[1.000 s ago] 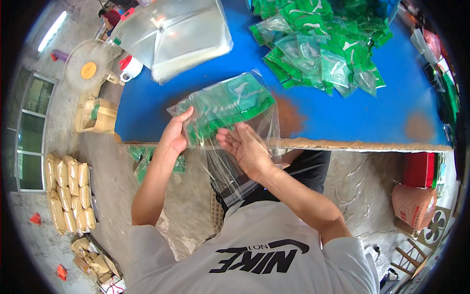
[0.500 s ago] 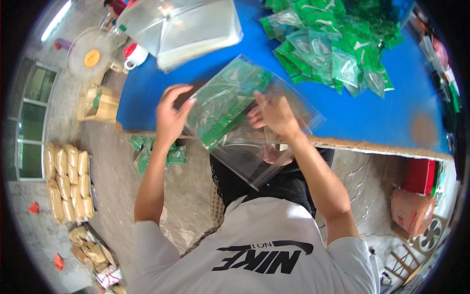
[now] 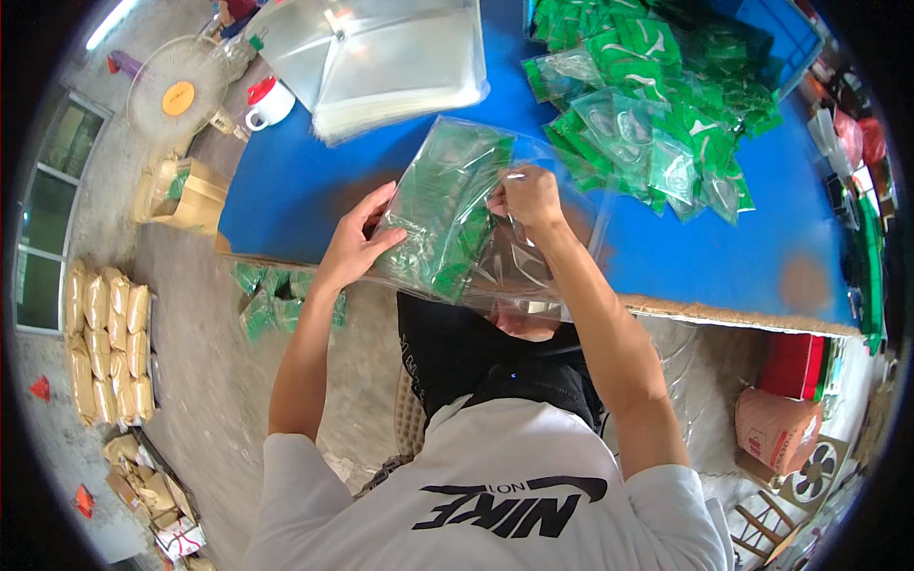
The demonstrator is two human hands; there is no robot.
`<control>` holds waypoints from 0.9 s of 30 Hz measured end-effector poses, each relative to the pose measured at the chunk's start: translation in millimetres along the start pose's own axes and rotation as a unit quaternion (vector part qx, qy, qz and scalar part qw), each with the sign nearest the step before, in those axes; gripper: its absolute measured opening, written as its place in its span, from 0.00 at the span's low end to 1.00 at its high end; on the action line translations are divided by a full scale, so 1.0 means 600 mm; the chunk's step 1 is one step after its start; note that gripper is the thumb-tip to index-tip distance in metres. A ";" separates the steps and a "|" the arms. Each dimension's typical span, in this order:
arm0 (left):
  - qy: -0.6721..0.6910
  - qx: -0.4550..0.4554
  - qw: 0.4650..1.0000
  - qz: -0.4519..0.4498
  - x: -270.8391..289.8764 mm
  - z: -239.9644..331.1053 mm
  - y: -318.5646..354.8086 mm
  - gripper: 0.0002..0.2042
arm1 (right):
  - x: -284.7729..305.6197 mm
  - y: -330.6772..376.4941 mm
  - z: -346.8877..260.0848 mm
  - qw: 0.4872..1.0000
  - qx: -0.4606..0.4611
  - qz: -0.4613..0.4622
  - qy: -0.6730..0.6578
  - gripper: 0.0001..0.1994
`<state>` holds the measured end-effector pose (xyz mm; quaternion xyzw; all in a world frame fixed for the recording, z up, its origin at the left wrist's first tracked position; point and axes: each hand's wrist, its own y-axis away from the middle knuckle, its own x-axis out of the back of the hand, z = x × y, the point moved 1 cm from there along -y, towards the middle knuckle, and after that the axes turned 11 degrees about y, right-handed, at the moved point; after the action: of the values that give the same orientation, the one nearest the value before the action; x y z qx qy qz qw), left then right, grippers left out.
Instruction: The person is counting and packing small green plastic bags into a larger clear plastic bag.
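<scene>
A large clear plastic bag (image 3: 519, 262) lies at a slant over the near edge of the blue table, with flat green packets (image 3: 446, 205) inside its left part. At its left edge is my left hand (image 3: 360, 243), the thumb on top of the film and the fingers around the side. My right hand (image 3: 529, 198) is closed in a pinch on the loose clear film beside the packets. Wrinkled film hangs from the bag below the right hand, over my lap.
A stack of clear bags (image 3: 395, 71) lies on the blue table (image 3: 685, 266), beside a white mug with a red lid (image 3: 270, 102). To the right is a heap of green packets (image 3: 657, 124). More green packets (image 3: 286, 300) sit below the table edge. A fan (image 3: 178, 95) stands far left.
The bag has turned more upright. My left hand has closed in on its left edge, and the right hand's fingers have curled from loosely bent into a tight pinch on the film.
</scene>
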<state>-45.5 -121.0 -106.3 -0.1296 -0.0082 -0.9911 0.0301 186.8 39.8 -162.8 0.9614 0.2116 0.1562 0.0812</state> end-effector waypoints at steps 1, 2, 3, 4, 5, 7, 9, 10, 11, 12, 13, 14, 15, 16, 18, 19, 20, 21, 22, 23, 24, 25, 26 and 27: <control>-0.010 -0.018 1.000 0.000 -0.005 -0.001 -0.006 0.35 | 0.004 0.016 -0.016 0.992 -0.043 0.047 -0.110 0.12; -0.021 -0.036 0.999 -0.001 -0.007 -0.002 -0.010 0.35 | -0.002 0.014 -0.015 0.992 -0.045 0.049 -0.108 0.12; -0.019 -0.036 0.999 -0.002 -0.007 -0.006 -0.013 0.35 | -0.010 0.009 -0.011 0.986 -0.029 0.034 -0.161 0.10; -0.016 -0.035 0.999 0.012 -0.006 -0.007 -0.017 0.35 | -0.014 0.005 -0.005 0.976 -0.014 0.023 -0.215 0.09; -0.014 -0.034 0.999 0.026 -0.007 -0.008 -0.020 0.35 | -0.013 -0.015 -0.007 0.998 -0.016 0.010 -0.063 0.12; 0.012 -0.009 0.999 0.042 -0.013 -0.003 -0.021 0.35 | 0.006 -0.024 -0.001 0.990 0.071 -0.012 0.125 0.15; 0.036 0.015 0.997 0.062 -0.017 0.012 -0.028 0.36 | 0.030 -0.025 0.002 0.937 0.159 -0.036 0.308 0.18; 0.007 0.027 0.998 0.058 -0.024 0.022 -0.037 0.36 | 0.049 -0.020 0.014 0.993 0.047 -0.112 -0.012 0.17; -0.023 0.040 0.997 0.054 -0.027 0.027 -0.040 0.36 | 0.062 -0.005 0.022 0.924 -0.072 -0.176 -0.331 0.16; -0.021 0.040 0.997 0.056 -0.028 0.026 -0.044 0.36 | 0.067 0.011 0.028 0.741 -0.184 -0.216 -0.608 0.16; -0.016 0.057 0.996 0.060 -0.025 0.021 -0.047 0.36 | 0.059 0.048 -0.010 0.827 -0.153 -0.093 -0.533 0.15; -0.011 0.069 0.996 0.059 -0.024 0.017 -0.056 0.37 | 0.061 0.077 -0.022 0.828 -0.151 -0.089 -0.532 0.15; -0.004 0.080 0.995 0.059 -0.023 0.018 -0.058 0.37 | 0.061 0.105 -0.029 0.841 -0.126 -0.083 -0.519 0.16; -0.001 0.078 0.996 0.053 -0.024 0.018 -0.063 0.37 | 0.066 0.134 -0.029 0.854 -0.101 -0.072 -0.505 0.17; -0.007 0.081 0.996 0.036 -0.021 0.017 -0.079 0.38 | 0.077 0.179 -0.016 0.888 -0.085 -0.036 -0.450 0.17; 0.008 0.062 0.998 0.011 -0.009 0.006 -0.093 0.38 | 0.087 0.199 -0.007 0.934 -0.039 -0.064 -0.349 0.17; -0.041 0.058 0.997 -0.028 -0.007 0.025 -0.106 0.38 | 0.105 0.218 0.010 0.967 0.001 -0.083 -0.242 0.17; -0.059 0.055 0.995 -0.050 0.014 0.032 -0.110 0.37 | 0.110 0.232 0.031 0.960 0.041 -0.153 -0.232 0.16; -0.077 0.053 0.993 -0.069 0.022 0.032 -0.117 0.35 | 0.111 0.242 0.049 0.946 0.080 -0.224 -0.220 0.16; -0.207 -0.049 0.977 -0.015 0.005 0.037 -0.124 0.34 | 0.128 0.274 0.000 0.961 0.021 -0.276 -0.028 0.15; -0.328 -0.150 0.931 0.046 -0.013 0.042 -0.118 0.32 | 0.143 0.281 -0.012 0.931 0.131 -0.318 0.121 0.16; -0.363 -0.157 0.915 0.078 -0.058 0.063 -0.110 0.30 | 0.169 0.291 -0.040 0.908 0.122 -0.390 0.097 0.15; -0.425 -0.126 0.893 0.074 -0.097 0.062 -0.101 0.33 | 0.196 0.295 -0.066 0.874 0.115 -0.466 0.070 0.14; -0.457 -0.080 0.886 0.003 -0.125 0.045 -0.096 0.35 | 0.217 0.289 -0.076 0.896 0.033 -0.443 -0.009 0.14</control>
<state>29.9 -58.5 -99.9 -0.5704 0.0584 -0.8191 0.0153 350.1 -55.2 -47.0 0.7715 0.6199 0.0885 0.1126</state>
